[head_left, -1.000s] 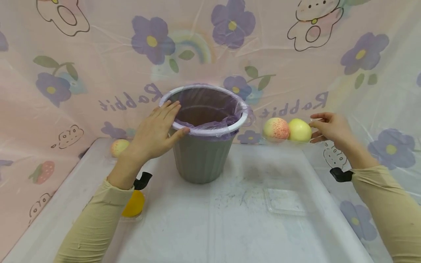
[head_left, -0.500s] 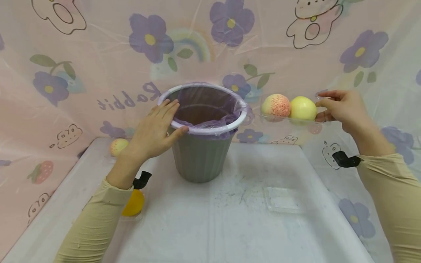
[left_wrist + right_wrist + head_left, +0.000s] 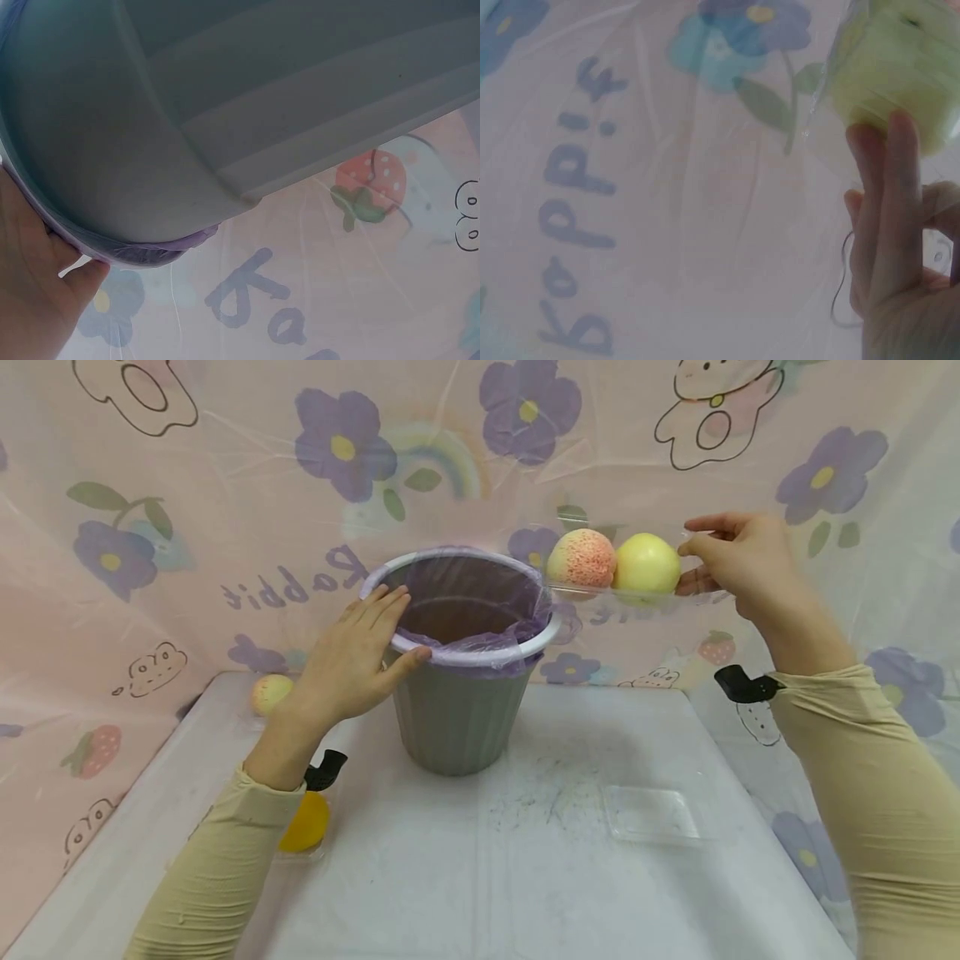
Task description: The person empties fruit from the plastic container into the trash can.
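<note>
My right hand (image 3: 750, 560) holds up a clear plastic tray (image 3: 592, 590) by its right end. In the tray sit a speckled pink-and-cream peach (image 3: 582, 560) and, nearer the fingers, a pale yellow-green round fruit (image 3: 647, 565). From below, the right wrist view shows fingers under the tray and the green fruit (image 3: 892, 82). My left hand (image 3: 348, 660) rests with extended fingers on the left rim of a grey bin (image 3: 461, 718) lined with a purple bag (image 3: 487, 647). The tray's left end overlaps the bin's right rim in the head view.
A clear, shallow plastic container (image 3: 651, 814) lies on the right of the white table (image 3: 480, 877). Partly behind the left arm are a yellow item (image 3: 306, 822) in a clear container and another peach (image 3: 272, 693). A patterned curtain (image 3: 450, 410) hangs behind.
My right hand has raised the tray with the two fruits, then carried it left toward the bin's right rim. The left hand has stayed on the bin.
</note>
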The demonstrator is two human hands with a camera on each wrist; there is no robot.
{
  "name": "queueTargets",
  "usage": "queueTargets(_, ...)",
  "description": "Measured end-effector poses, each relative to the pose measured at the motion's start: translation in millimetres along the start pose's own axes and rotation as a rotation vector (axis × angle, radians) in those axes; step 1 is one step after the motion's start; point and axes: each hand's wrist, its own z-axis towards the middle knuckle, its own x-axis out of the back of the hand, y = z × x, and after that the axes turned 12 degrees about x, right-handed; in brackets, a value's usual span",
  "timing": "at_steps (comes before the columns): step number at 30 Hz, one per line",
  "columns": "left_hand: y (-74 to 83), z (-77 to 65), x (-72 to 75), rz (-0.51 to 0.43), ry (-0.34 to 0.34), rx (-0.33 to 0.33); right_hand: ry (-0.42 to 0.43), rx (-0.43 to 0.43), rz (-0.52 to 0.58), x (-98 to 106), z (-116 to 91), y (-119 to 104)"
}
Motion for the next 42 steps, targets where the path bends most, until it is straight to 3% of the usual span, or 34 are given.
queueTargets(15, 1.4, 1.3, -0.5, 0.004, 0.0, 0.0, -0.031, 0.068, 0.059, -74.0, 20.6, -31.7)
queueTargets(20, 1.4, 1.6, 0.1, 0.003, 0.007, -0.002, -0.03, 0.097, 0.013, -98.1, 26.6, -35.2)
queueTargets(25, 1.6, 1.4, 0.7, 0.003, 0.007, 0.005, -0.006, 0.179, -0.036, -117.3, 31.4, -34.8)
queueTargets(30, 1.5, 1.2, 0.6, -0.001, 0.012, 0.002, 0.037, 0.276, -0.143, -133.1, 31.9, -32.8)
queueTargets(36, 1.0, 0.7, 0.0, -0.011, 0.012, 0.003, 0.077, 0.371, -0.159, -151.6, 30.2, -28.1)
queueTargets(42, 0.6, 0.3, -0.8, -0.005, 0.008, 0.002, 0.093, 0.437, -0.255, -164.5, 28.7, -21.0)
